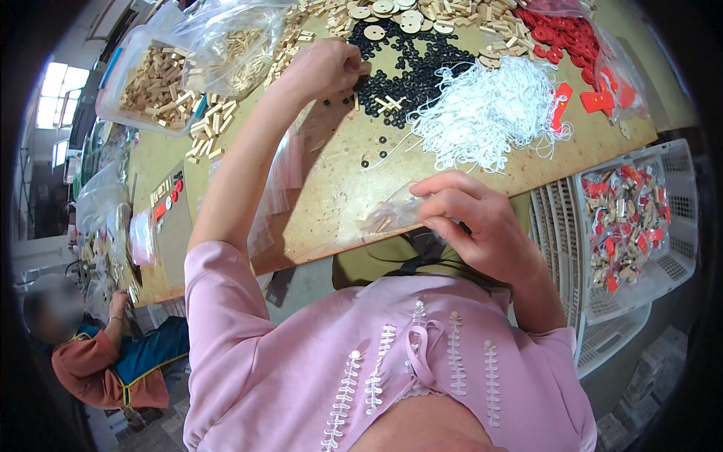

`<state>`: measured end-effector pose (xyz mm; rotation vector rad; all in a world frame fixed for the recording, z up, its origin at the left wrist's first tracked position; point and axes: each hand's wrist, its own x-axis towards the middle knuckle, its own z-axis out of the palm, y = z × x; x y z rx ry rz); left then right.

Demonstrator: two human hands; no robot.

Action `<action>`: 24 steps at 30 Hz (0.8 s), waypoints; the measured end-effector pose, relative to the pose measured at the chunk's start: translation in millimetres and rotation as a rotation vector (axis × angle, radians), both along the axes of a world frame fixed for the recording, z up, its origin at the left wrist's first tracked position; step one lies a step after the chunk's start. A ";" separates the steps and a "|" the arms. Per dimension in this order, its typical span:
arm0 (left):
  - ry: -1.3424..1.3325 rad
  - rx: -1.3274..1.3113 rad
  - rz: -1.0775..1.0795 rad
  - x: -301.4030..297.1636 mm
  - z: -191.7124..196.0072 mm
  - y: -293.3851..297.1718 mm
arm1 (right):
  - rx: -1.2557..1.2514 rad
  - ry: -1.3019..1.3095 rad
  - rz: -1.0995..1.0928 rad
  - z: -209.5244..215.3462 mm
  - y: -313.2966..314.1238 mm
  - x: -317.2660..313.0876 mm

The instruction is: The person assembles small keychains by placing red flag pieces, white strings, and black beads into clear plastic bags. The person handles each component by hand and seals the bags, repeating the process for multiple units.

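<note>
My left hand [329, 66] reaches to the far side of the table, over the left edge of a heap of small black rings [410, 71]. Its fingers are pinched together; a bit of something tan shows at their tips, too hidden to name. Close to the table's near edge, my right hand [478, 222] grips a small clear plastic bag [395, 209] between thumb and fingers. A few small wooden pieces show inside the bag. Beyond my right hand lies a tangled heap of white cord loops [486, 113].
Wooden blocks fill a clear tub [113, 105] at far left, beside a plastic bag of wooden sticks [241, 56]. Wooden discs [384, 15] and red parts [561, 38] lie along the back. A white crate [678, 196] of filled bags stands right. Another person [113, 361] sits at left.
</note>
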<state>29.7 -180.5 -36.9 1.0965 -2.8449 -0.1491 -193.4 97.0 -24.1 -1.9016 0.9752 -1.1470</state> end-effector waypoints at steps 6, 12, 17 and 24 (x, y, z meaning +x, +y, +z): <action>-0.070 0.103 -0.019 -14.3 4.8 -12.9 | -0.008 0.026 -0.013 -3.5 -1.1 0.2; 0.001 0.156 0.027 -8.5 4.2 -10.6 | -0.002 0.017 -0.005 -1.5 -0.4 0.9; 0.198 0.357 0.222 4.0 19.3 27.4 | -0.018 0.033 -0.016 -3.3 2.1 -2.2; 0.185 0.232 0.210 4.1 3.3 60.5 | -0.011 0.023 -0.001 -1.6 0.0 5.4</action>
